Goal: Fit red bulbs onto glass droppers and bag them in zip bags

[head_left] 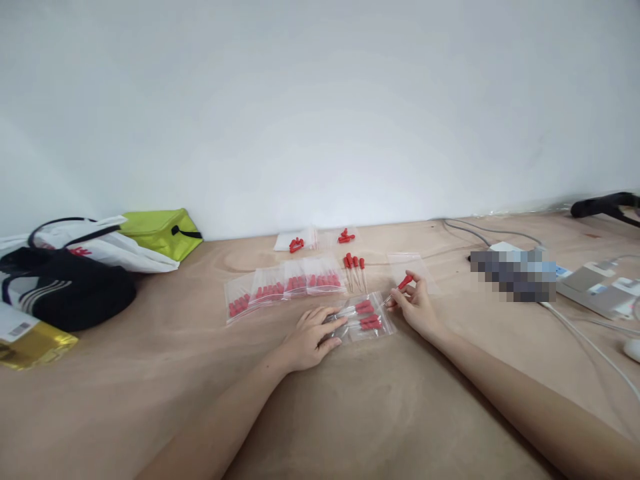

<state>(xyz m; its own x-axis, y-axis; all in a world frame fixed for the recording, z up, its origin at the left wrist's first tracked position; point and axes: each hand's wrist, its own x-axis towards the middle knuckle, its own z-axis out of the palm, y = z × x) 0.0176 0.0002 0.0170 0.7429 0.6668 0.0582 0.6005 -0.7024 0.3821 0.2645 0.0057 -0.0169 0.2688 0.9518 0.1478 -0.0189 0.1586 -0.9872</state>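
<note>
A clear zip bag [384, 328] lies on the table with several red-bulbed droppers [371, 323] inside it, their bulbs toward its right edge. My left hand [313, 339] rests over the left end of that bag, fingers stretched out and apart. At the bag's upper right corner, my right hand [417, 310] is closed on a single dropper [405, 281], gripped near its red bulb. The thin tube of this dropper slants down-left to the bag's edge; whether its tip is inside I cannot tell. Several loose droppers [355, 263] lie just beyond the bag.
Filled bags [270, 288] overlap in a row at left. Farther back lie red bulbs [296, 245] and another small pile [345, 236] on clear bags. An unfilled-looking bag [400, 260] lies behind my right hand. Cables [590, 340] run right; a black bag [75, 287] sits left.
</note>
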